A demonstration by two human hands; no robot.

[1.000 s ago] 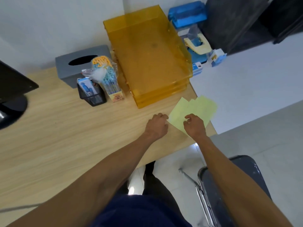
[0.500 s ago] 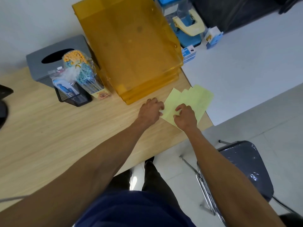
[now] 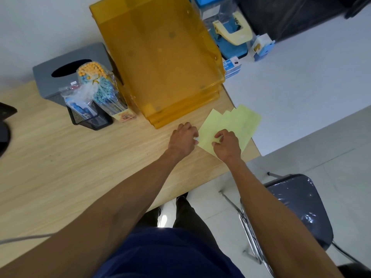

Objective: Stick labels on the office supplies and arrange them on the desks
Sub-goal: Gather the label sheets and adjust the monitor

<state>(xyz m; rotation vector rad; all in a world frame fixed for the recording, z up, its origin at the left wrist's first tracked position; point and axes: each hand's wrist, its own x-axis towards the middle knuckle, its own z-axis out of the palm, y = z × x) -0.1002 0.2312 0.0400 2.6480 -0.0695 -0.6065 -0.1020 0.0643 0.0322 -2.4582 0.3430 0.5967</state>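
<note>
Head camera looks down over a wooden desk [image 3: 60, 167]. At its far left edge sits a dark monitor base [image 3: 4, 125]. Next along the wall stands a grey tissue box [image 3: 60, 77], and in front of it a black mesh holder [image 3: 90, 119] with a blue packet inside. A clear packet of pencils [image 3: 100, 87] leans just beside the holder. Right of these rises a stack of orange trays [image 3: 160, 63].

Both forearms reach forward from the bottom of the view, bare and nearly straight, converging near the desk's right end. The left hand [image 3: 183, 140] lies knuckles up just in front of the trays, its fingers curled under and pressed together, fingertips at the left corner of the yellow label sheets [image 3: 236, 123]. A small white bit shows at those fingertips; whether they pinch anything cannot be told. The sheets lie fanned flat on the desk's right end, one corner just over the edge. The right hand [image 3: 227, 145] rests on the near part of the sheets, wrist bent slightly, thumb and forefinger curled toward each other in a pinch on the top sheet, the other fingers tucked.

Farther right, on a white desk [image 3: 301, 77], stand a blue and cream hole punch [image 3: 230, 35], a small blue box [image 3: 231, 66] touching the trays' corner, and another small box [image 3: 262, 47]. Below, a dark chair [image 3: 297, 207] stands on the tiled floor.
</note>
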